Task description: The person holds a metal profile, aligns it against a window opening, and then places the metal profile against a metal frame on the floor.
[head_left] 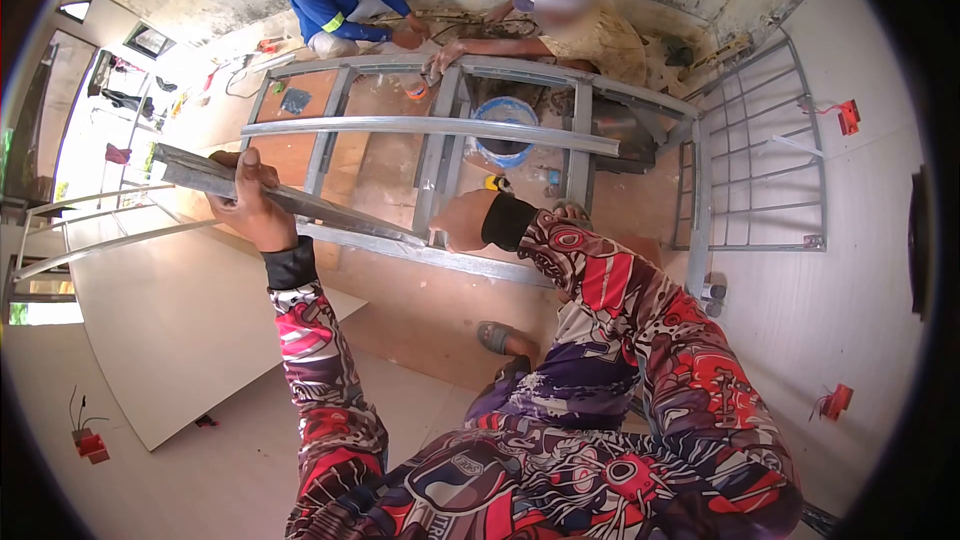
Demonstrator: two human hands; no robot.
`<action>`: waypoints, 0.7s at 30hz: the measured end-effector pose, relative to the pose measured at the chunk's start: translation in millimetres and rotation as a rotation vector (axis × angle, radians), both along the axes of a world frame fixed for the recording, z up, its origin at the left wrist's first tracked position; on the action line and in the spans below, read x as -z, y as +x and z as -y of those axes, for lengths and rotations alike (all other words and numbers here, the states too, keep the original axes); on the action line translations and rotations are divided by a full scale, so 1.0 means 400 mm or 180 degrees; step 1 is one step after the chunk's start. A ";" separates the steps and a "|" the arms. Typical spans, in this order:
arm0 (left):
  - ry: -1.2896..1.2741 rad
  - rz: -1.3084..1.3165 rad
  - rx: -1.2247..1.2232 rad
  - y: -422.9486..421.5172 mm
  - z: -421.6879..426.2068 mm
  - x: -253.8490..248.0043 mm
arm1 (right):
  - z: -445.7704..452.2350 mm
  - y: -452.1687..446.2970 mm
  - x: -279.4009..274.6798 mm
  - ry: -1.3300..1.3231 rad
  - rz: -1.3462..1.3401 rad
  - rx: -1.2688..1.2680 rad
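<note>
A long grey metal channel (340, 216) slants over the near side of a metal stud frame (430, 180). My left hand (250, 202) grips the channel near its raised left end, thumb up along its side. At the channel's far right end, my right hand (467, 222) is closed, its fingertips at the metal just above the frame's near rail (470, 265); the palm side is hidden. Another loose metal channel (430, 128) lies lengthwise across the frame's crosspieces.
Two people crouch beyond the frame, one in a blue sleeve (320, 5), another with a hand (447, 58) on its far rail. A blue bucket (505, 120) stands within the frame. A metal grille (765, 150) is at right, a pale panel (200, 310) at left.
</note>
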State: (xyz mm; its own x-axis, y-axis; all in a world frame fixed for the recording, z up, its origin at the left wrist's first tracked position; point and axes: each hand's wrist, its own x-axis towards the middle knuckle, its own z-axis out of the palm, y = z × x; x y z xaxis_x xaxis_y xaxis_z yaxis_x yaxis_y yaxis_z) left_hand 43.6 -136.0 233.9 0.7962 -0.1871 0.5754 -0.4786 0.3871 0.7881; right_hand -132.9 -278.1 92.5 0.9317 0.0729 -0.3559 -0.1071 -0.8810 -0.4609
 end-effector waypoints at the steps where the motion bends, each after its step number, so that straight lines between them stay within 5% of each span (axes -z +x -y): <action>1: -0.0002 -0.0004 -0.0002 0.000 -0.001 0.000 | 0.001 0.002 0.003 0.0008 -0.0002 -0.0006; 21: 0.0121 -0.0037 -0.0056 -0.006 -0.006 -0.003 | 0.005 -0.002 -0.013 0.0118 -0.0165 -0.0084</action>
State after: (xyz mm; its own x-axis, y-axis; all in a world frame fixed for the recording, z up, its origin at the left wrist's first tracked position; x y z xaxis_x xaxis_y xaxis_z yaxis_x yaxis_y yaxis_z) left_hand 41.2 -133.6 235.2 0.8062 -0.1946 0.5588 -0.4758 0.3483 0.8077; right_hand -133.6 -280.1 97.6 0.9096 0.1113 -0.4002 -0.1086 -0.8662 -0.4877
